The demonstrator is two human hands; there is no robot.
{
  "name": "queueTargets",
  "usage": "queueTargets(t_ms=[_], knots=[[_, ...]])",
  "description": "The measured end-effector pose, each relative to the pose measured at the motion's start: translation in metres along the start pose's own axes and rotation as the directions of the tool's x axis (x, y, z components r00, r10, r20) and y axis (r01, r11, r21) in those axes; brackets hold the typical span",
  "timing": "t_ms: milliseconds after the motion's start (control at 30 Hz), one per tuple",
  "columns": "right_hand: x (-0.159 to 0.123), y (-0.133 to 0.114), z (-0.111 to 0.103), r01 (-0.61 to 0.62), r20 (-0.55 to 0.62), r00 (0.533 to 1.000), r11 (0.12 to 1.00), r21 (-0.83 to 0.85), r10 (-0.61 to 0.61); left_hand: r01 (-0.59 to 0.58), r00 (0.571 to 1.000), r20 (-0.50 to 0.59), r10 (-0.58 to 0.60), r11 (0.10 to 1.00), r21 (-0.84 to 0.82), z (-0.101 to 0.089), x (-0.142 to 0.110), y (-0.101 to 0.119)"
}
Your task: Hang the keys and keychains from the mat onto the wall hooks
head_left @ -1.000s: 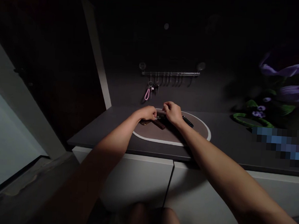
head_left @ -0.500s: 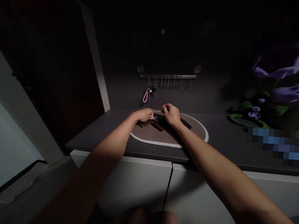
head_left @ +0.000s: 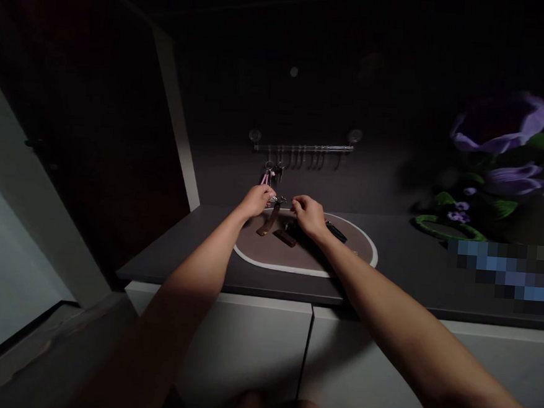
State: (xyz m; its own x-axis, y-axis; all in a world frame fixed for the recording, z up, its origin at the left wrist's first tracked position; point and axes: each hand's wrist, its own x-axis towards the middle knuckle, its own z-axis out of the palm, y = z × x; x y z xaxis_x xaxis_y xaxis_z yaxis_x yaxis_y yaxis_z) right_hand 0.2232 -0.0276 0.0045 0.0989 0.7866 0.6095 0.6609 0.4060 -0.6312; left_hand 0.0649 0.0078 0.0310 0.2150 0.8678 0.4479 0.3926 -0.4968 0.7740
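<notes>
Brown strap point(head_left: 269, 221) slants lengthwise down and leftward from the left hand point(head_left: 257, 201).

A big purple flower point(head_left: 495, 143) is rising at the right end of the dark surface point(head_left: 411, 276); a smaller purple bloom point(head_left: 516, 179) is spreading below it, and little lilac blossoms point(head_left: 460, 212) are clustering beside green leaves point(head_left: 504, 209); a fuzzy green ring point(head_left: 422, 224) is lying near their foot; a pixelated bluish patch point(head_left: 504, 273) is hiding whatever is sitting just in front; white cabinet doors point(head_left: 263, 334) are lining the front below; a pale round spot point(head_left: 294, 72) is showing on the dark wall point(head_left: 225, 70); a pale upright frame point(head_left: 176, 104) is edging the shadowy left side.
</notes>
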Motion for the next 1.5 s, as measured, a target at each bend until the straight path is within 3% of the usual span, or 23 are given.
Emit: queueTargets(t_ms=[133,400,733,900,1000,1100,1233,1333,1433,1500], knots=[[0.000,-0.001,0.001,-0.016,0.029,0.999,0.992,0.126,0.013,0.054,0.998,-0.034,-0.060,0.985,-0.166,0.000,-0.001,0.006],[0.000,-0.002,0.004,0.005,0.078,0.996,0.946,0.323,-0.032,0.182,0.983,0.055,-0.176,0.873,-0.452,0.001,-0.006,0.016],[0.004,0.003,0.008,0.000,0.007,1.000,0.904,0.428,-0.003,0.355,0.932,0.213,-0.295,0.614,-0.705,0.002,-0.010,0.021],[0.007,0.007,0.010,0.021,-0.027,1.000,0.907,0.421,-0.011,0.453,0.880,0.325,-0.347,0.408,-0.793,-0.001,-0.007,0.022],[0.008,0.007,0.009,0.039,-0.033,0.999,0.908,0.417,-0.028,0.452,0.860,0.326,-0.393,0.288,-0.844,-0.002,-0.005,0.023],[0.007,0.006,0.008,0.044,-0.020,0.999,0.911,0.410,-0.040,0.423,0.858,0.305,-0.413,0.231,-0.876,-0.002,-0.003,0.024],[0.006,0.004,0.007,0.040,0.004,0.999,0.887,0.460,-0.048,0.403,0.855,0.267,-0.444,0.246,-0.881,-0.002,-0.002,0.021],[0.006,0.000,0.006,0.011,0.023,0.999,0.849,0.528,-0.027,0.417,0.851,0.240,-0.468,0.324,-0.849,-0.002,-0.002,0.018],[0.007,-0.002,0.004,-0.029,0.034,0.999,0.832,0.555,0.012,0.358,0.883,0.073,-0.464,0.565,-0.743,0.000,-0.003,0.016],[0.007,-0.002,0.003,-0.053,0.039,0.998,0.847,0.529,0.038,0.225,0.928,-0.112,-0.354,0.776,-0.589,0.002,-0.004,0.017]])
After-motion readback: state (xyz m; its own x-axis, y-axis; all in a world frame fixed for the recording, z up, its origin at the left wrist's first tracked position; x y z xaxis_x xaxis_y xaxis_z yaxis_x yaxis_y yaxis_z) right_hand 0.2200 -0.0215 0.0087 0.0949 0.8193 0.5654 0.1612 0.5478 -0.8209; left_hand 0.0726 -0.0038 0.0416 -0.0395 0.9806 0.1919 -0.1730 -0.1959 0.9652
